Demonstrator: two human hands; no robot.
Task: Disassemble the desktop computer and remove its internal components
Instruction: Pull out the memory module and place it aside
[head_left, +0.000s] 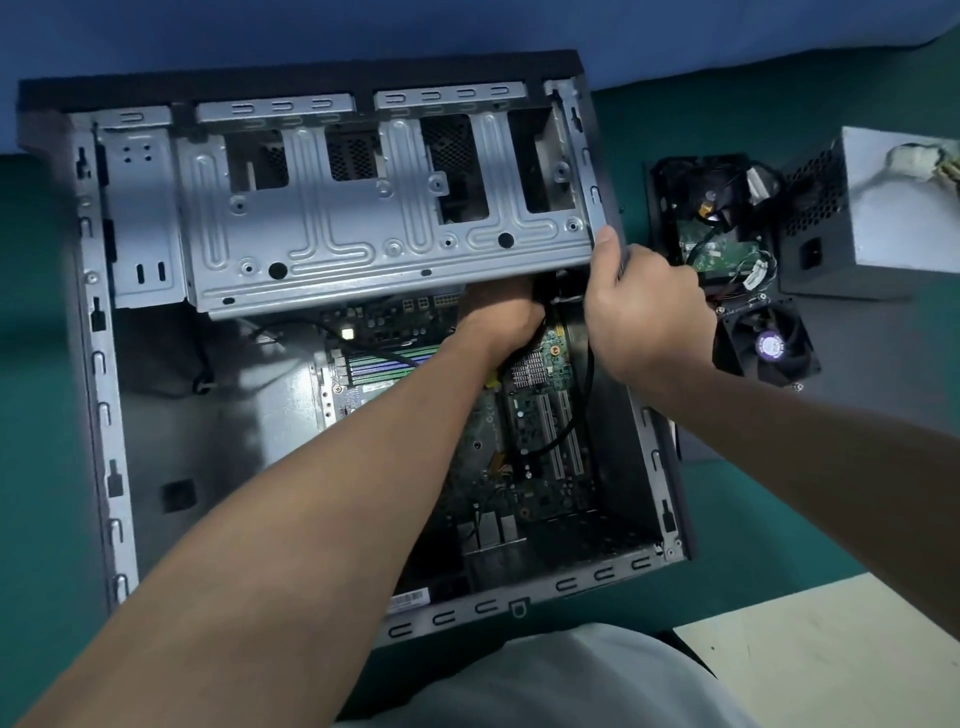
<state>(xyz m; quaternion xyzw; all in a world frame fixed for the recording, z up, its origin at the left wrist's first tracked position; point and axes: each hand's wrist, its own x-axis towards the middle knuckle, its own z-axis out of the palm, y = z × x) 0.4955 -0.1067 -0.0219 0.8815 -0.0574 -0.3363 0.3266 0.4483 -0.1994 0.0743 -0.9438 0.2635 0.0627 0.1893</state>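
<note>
An open desktop computer case (98, 364) lies on its side on a green mat. A silver metal drive cage (332, 228) spans its upper part. Below it sits the green motherboard (524, 431) with white slots and a small heatsink (529, 368). My left hand (501, 317) reaches deep under the cage's lower right corner, fingers curled around black cables (582, 405) there; the fingertips are hidden. My right hand (644, 312) grips the case's right wall at the top edge, thumb inside against the cage corner.
To the right of the case lie a black hard drive with loose cables (711, 228), a grey power supply (872, 218) and a black fan (769, 345). A pale board (831, 654) sits at the lower right. A blue surface runs along the back.
</note>
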